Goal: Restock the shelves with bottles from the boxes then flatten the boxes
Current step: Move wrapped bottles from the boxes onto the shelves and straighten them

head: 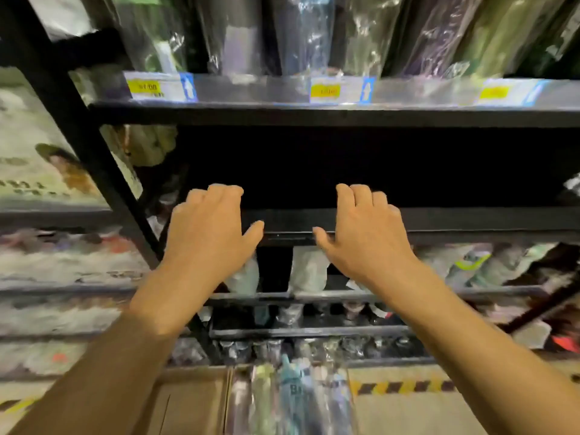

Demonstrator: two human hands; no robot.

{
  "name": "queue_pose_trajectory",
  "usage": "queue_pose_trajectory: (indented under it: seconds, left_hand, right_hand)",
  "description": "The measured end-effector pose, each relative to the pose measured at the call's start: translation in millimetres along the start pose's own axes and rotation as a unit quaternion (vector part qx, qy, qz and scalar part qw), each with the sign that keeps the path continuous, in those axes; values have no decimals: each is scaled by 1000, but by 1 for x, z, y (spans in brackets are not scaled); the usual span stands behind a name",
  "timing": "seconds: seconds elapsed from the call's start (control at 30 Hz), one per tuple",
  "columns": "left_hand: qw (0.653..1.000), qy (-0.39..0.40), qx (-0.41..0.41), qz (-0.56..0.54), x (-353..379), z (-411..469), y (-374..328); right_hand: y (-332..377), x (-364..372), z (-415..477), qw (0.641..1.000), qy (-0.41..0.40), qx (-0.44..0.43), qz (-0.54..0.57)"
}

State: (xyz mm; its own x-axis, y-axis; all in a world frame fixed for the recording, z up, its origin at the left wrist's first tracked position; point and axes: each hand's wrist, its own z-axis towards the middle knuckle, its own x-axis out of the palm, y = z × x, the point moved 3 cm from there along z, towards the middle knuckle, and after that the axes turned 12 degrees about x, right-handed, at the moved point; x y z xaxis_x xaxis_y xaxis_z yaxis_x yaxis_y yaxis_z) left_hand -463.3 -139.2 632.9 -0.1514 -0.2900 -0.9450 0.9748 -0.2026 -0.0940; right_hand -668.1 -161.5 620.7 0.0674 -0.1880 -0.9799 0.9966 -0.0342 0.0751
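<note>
At the dark middle shelf (439, 219), both hands rest empty.
Left hand (210, 229) and right hand (365, 235) lie loose-fingered on its front lip, gripping nothing; wrapped bottles (292, 400) lie in the cardboard box (188, 406) below, between the forearms.

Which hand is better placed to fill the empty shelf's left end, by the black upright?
Probably left: the left hand rests on the shelf edge nearer the upright; the right hand sits farther right.

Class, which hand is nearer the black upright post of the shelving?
Left. The left hand sits just right of the post; the right hand is farther right.
</note>
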Motion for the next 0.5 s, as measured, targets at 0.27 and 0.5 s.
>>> queue_pose_trajectory:
  seconds: [0.27,0.5]
  left_hand:
    - [978,182,-89,-44,127,-100,59]
    - [919,368,-115,-85,283,-180,58]
  right_hand:
    - [42,127,-62,988,152,-15,-30]
    - [25,286,-121,938,338,1,-73]
